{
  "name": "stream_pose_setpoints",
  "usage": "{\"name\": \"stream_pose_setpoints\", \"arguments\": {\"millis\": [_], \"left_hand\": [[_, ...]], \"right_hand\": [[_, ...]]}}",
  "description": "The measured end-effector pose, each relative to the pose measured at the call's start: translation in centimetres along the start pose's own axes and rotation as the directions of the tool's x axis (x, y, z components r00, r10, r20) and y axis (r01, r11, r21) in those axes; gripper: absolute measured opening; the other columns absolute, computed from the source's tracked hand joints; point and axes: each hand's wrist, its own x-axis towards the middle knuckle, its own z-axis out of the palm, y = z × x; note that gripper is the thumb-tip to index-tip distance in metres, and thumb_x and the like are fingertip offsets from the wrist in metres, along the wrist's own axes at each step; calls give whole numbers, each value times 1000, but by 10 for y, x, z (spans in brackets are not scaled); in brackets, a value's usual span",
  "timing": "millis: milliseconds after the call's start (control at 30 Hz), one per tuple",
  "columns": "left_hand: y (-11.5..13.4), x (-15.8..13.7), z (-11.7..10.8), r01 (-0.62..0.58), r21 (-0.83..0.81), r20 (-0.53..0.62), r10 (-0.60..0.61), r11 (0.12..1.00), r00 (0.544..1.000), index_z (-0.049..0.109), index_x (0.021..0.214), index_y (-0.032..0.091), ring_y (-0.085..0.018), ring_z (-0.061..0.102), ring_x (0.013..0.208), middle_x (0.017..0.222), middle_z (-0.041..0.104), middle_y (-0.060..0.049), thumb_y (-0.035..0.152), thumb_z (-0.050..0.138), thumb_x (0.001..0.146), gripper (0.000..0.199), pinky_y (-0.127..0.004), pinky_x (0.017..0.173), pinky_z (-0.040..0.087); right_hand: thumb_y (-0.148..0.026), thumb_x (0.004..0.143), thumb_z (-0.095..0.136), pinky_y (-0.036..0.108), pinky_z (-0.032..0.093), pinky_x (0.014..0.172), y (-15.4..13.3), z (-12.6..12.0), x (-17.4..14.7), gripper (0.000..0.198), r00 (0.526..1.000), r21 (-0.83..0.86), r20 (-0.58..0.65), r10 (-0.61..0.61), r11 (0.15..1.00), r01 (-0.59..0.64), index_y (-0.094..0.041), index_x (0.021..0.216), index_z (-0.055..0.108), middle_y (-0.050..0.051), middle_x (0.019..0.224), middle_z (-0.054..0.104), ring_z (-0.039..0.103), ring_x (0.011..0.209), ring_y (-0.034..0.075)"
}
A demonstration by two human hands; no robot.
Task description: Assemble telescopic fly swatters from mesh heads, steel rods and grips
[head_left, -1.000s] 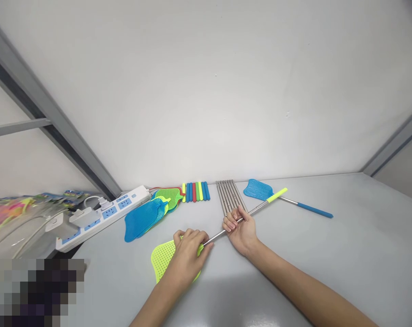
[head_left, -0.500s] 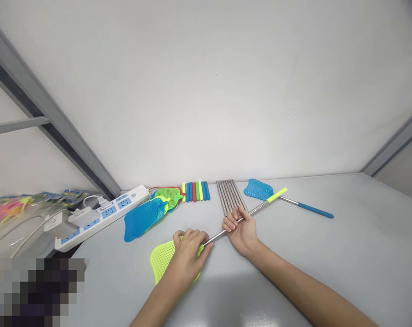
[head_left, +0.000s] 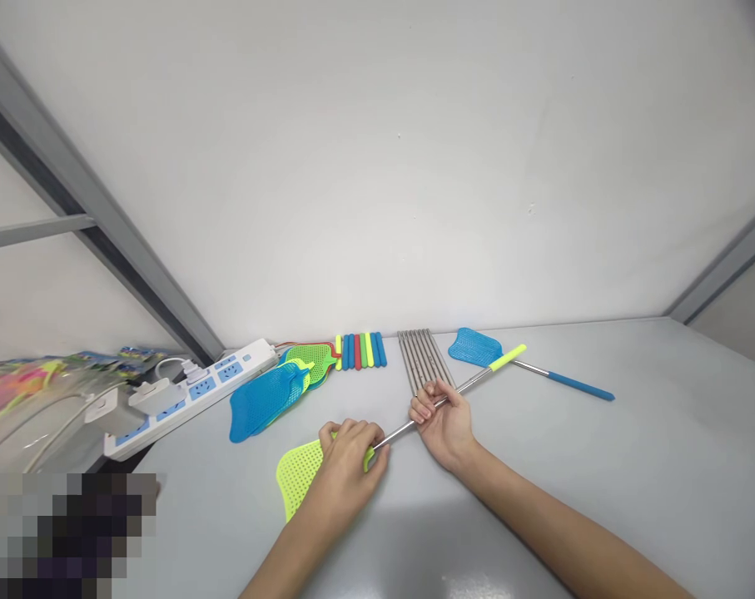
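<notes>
A yellow fly swatter (head_left: 299, 474) with a metal rod and a yellow grip lies slantwise across both hands. My left hand (head_left: 352, 457) is closed round the neck of its perforated head, covering part of it. My right hand (head_left: 443, 420), palm turned up, has its fingers curled round the metal rod near the middle. Just behind the right hand lie several metal rods (head_left: 424, 358) side by side. To the right rests a blue fly swatter (head_left: 477, 347) with a rod and a blue grip, partly behind the yellow grip.
At the left are stacked swatter heads (head_left: 268, 399) in blue, yellow, green and red. A row of coloured grips (head_left: 360, 351) lies near the wall. Farther left stand a white power strip (head_left: 245, 359) with plugs and cables, and plastic-bagged items (head_left: 33, 399).
Both hands keep the same hold on the yellow fly swatter. The whole view has shifted very slightly; nothing else has visibly moved.
</notes>
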Motion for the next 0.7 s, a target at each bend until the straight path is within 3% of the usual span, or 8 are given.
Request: {"name": "stream_pose_setpoints", "arguments": {"millis": [167,700], "left_hand": [[0,1,-1,4,-3,3,-4,1000,1000,47,70,20,-14,45,71,67,52,3,26,36,79,15,-35,75,22],[0,0,-1,13,-15,3,-13,1000,1000,48,70,21,-15,46,70,66,52,2,26,36,78,15,-35,74,23]], "right_hand": [[-17,70,45,21,27,44,1,0,-1,17,1000,1,-26,-13,1000,13,-17,54,39,-4,48,29,30,44,8],[-10,68,47,20,28,44,1,-1,0,11,1000,-10,-16,-18,1000,18,-16,59,42,-5,49,28,29,45,7]]}}
